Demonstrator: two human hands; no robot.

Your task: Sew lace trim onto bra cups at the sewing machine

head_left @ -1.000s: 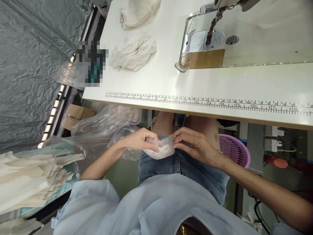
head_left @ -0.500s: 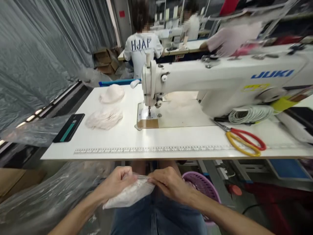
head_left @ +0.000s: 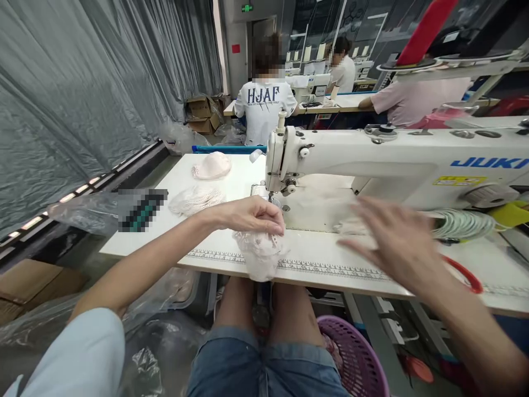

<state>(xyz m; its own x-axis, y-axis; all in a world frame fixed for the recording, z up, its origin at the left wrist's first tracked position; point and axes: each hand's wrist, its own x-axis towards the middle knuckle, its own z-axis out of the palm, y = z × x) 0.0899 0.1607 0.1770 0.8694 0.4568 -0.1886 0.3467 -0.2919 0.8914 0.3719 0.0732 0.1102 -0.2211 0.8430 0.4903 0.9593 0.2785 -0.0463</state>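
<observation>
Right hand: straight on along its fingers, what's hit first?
Probably the white sewing machine: the right hand points forward-left toward it. Motion blur and unclear depth leave the exact contact spot uncertain.

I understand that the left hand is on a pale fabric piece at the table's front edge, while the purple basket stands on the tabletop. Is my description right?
Not entirely: the purple basket is not on the tabletop. The head view shows it lower down, beside the person's right leg. The left hand is indeed on the pale fabric piece at the front edge.
</observation>
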